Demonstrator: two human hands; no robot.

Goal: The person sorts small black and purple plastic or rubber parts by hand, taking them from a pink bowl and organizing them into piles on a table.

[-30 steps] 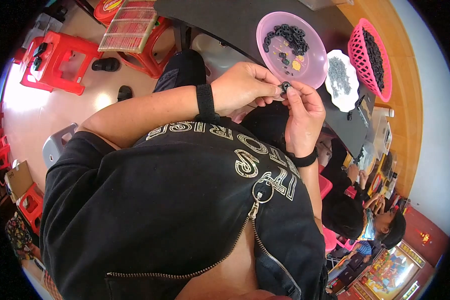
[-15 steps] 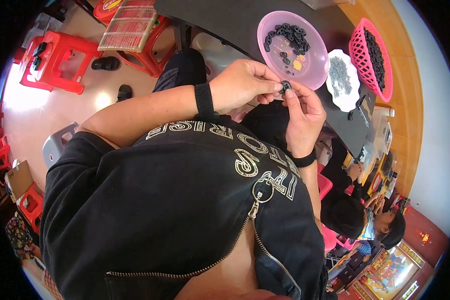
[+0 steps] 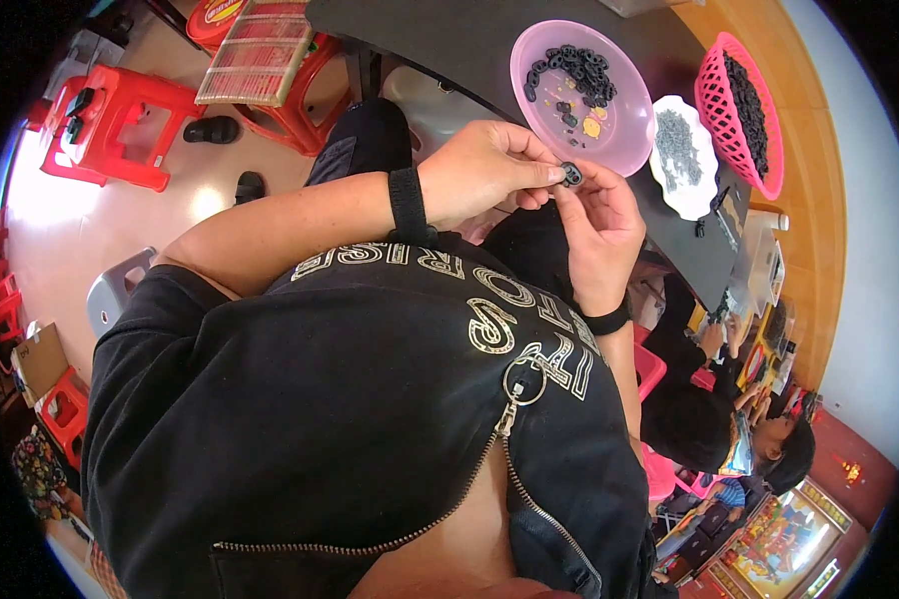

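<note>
A small black rounded part with holes in it [image 3: 571, 174] is pinched between thumb and finger of my left hand [image 3: 489, 170]. My right hand [image 3: 607, 230] meets it from the other side, its thumb and forefinger closed at the part's right and lower edge. The fingers hide some of the part. Just beyond my hands a lilac plastic bowl [image 3: 629, 135] holds a pile of similar black parts [image 3: 584, 72] and some yellowish bits [image 3: 591, 128].
A white scalloped dish [image 3: 694, 205] of small grey pieces and a pink basket [image 3: 714, 120] full of black parts stand on the dark table [image 3: 420, 30]. Red stools [image 3: 135, 110] are at the left. Another person [image 3: 689, 429] sits at the right.
The small black part has turned and shows more of its face. My right thumb has slid slightly down and left. My left hand has hardly moved.
</note>
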